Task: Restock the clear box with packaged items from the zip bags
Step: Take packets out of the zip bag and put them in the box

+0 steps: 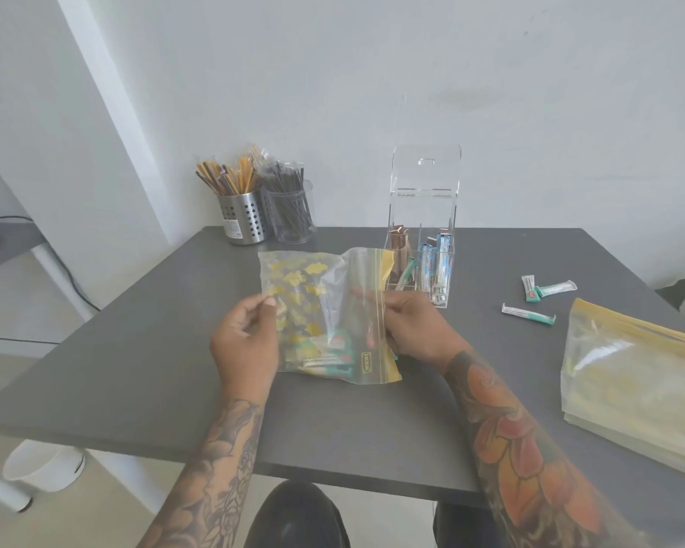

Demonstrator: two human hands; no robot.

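**Zip bag held at its mouth; spill and snag risks**

Left hand (246, 342) pinches the left side of the clear yellow-patterned zip bag (325, 314); right hand (412, 330) grips its zip edge. The hands are apart, with the bag between them above the grey table (135, 350).

Risk: tilting the mouth downward would likely drop the green-and-white packets (325, 359) pooled at the bag's bottom. A swing rightward could knock the box.

Containers: clear acrylic box (422, 251), lid up, just behind the bag, holds brown and blue sachets in compartments. Three loose packets (530, 312) lie right of the box. A larger yellow-tinted zip bag (633, 385) lies far right; contents unclear.
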